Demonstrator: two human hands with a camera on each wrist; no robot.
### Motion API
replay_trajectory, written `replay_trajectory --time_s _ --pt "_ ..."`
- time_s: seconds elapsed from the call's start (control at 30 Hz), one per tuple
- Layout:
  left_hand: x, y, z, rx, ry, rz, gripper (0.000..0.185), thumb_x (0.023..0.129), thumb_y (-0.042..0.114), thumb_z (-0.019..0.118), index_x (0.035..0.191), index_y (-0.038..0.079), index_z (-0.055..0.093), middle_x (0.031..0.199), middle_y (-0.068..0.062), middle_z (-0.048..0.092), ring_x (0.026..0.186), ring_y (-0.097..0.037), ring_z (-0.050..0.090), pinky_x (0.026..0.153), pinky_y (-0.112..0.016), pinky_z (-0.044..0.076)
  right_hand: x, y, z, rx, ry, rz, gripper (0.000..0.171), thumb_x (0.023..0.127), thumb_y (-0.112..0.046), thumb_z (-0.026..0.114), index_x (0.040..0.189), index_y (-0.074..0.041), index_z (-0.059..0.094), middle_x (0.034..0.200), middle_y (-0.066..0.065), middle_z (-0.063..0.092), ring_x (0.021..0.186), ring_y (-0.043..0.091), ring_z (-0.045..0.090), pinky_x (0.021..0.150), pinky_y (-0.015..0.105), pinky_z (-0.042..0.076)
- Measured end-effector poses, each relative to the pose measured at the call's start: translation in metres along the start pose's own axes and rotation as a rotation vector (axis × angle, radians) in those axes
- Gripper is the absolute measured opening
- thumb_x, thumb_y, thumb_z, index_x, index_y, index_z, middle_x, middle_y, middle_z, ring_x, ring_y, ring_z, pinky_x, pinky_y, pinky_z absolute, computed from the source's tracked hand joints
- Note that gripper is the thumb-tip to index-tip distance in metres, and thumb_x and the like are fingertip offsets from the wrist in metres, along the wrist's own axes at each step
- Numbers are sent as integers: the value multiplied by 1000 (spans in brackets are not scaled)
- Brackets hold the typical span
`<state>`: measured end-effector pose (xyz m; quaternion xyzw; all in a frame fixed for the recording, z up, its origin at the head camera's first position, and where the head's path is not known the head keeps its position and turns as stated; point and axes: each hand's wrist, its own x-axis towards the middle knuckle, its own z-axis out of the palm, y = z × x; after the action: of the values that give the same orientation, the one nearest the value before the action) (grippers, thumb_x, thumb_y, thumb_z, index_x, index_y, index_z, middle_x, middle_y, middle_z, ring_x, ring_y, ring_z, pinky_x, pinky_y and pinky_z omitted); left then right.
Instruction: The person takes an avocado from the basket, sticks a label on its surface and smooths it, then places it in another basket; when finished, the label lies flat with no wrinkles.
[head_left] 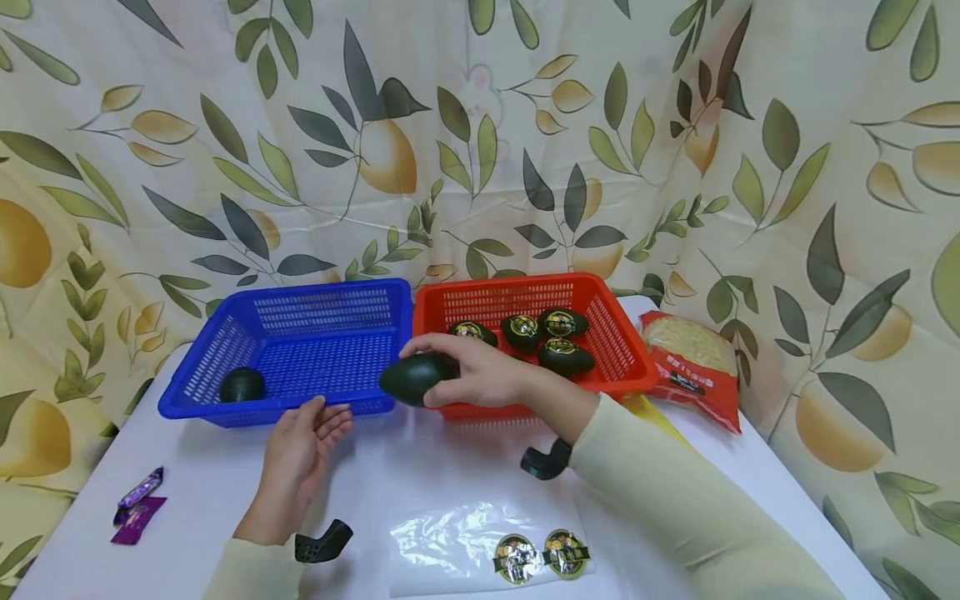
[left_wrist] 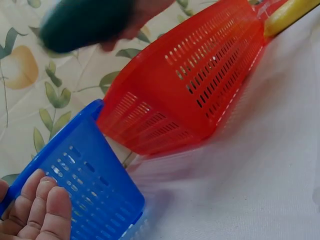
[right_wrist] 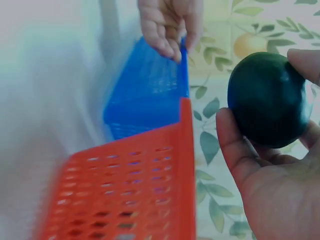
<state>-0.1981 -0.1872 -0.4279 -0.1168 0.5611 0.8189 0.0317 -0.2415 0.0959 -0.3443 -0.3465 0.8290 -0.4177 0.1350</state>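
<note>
Nearest on the smooth white tabletop (head_left: 420,467) lies a crinkled clear plastic sheet (head_left: 457,542) bearing two round gold-and-black stickers (head_left: 542,555). Just beyond it, the left hand (head_left: 300,450) rests palm up, fingers relaxed and holding nothing, beside the perforated blue plastic basket (head_left: 300,350). Farther on, the right hand (head_left: 480,371) grips a smooth, dark green egg-shaped object (head_left: 416,377) over the near rims where that basket meets the perforated red plastic basket (head_left: 615,333) — four labelled dark ovals (head_left: 536,337) lie inside the red one.

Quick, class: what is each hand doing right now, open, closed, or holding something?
Left hand: open, fingers relaxed, holding nothing, in front of the blue basket.
Right hand: fingers curled round a dark egg.
</note>
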Motion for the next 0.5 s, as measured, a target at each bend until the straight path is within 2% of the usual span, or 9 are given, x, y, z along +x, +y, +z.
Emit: replay_trajectory --time_s 0.17,0.27,0.37,0.5 --pt "-1 -1 2 12 -8 2 27 114 26 39 122 2 46 91 4 74 92 -11 73 90 -27 60 -56 6 5 -71 37 29 60 86 -28 73 142 -28 54 134 -7 62 117 20 59 95 39 54" --pt "-1 -3 4 4 -8 -5 26 114 26 39 122 2 45 91 3 73 93 -11 73 90 -27 60 -85 14 11 -49 38 79 60 86 -27 76 143 -26 56 133 -7 61 119 21 58 95 38 55" --pt "-2 -2 3 -13 -5 -10 24 114 26 39 122 3 43 91 2 73 92 -11 73 90 -26 60 -104 25 19 -33 30 134 59 87 -27 79 141 -31 56 134 -8 61 120 21 56 97 39 55" --pt "-3 1 2 -28 2 -24 24 114 27 39 125 6 40 93 3 72 95 -11 72 91 -25 59 -117 42 31 -91 18 207 59 88 -29 81 141 -33 55 138 -9 57 124 19 54 102 42 53"
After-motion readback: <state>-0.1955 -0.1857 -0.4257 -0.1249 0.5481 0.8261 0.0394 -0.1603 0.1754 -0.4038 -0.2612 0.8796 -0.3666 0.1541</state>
